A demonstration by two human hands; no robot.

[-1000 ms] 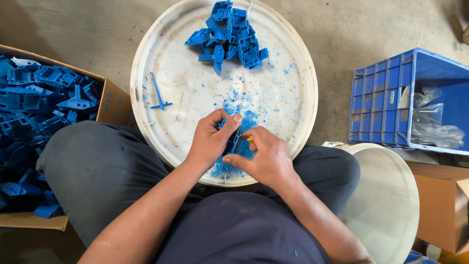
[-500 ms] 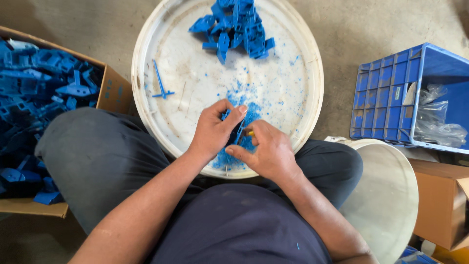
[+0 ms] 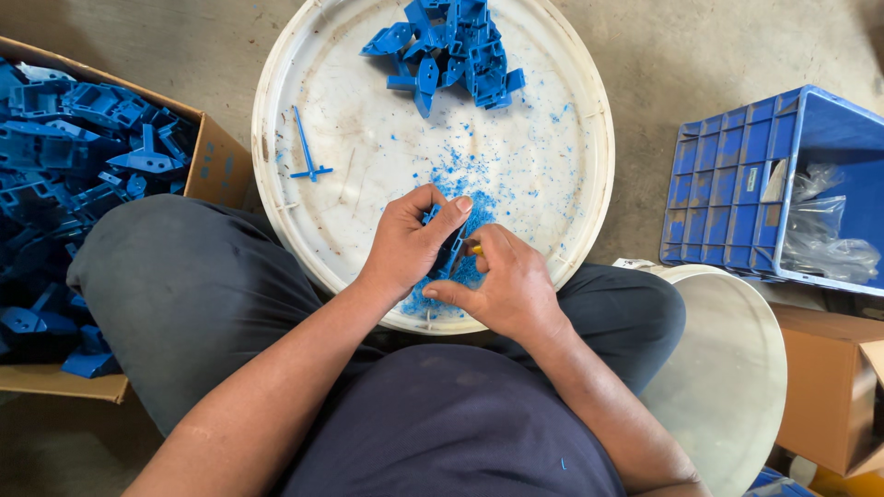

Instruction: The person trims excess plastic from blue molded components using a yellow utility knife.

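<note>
My left hand (image 3: 408,244) grips a small blue plastic part (image 3: 451,250) over the near rim of a round white tray (image 3: 571,120). My right hand (image 3: 502,287) is closed around a small tool with a yellow bit (image 3: 476,249) showing, pressed against the same part. Blue shavings (image 3: 460,198) lie scattered on the tray under and beyond my hands. A pile of blue plastic parts (image 3: 451,46) sits at the tray's far side. A thin blue sprue piece (image 3: 307,152) lies on the tray's left.
A cardboard box (image 3: 216,166) full of blue plastic parts (image 3: 74,156) stands at the left by my knee. A blue crate (image 3: 737,184) holding clear plastic bags (image 3: 824,230) is at the right. A second white round lid (image 3: 727,368) and a brown carton (image 3: 824,396) lie near right.
The view has shifted slightly, with tray and box a bit higher in frame. My hands stay together on the blue part, fingers shifting a little.
</note>
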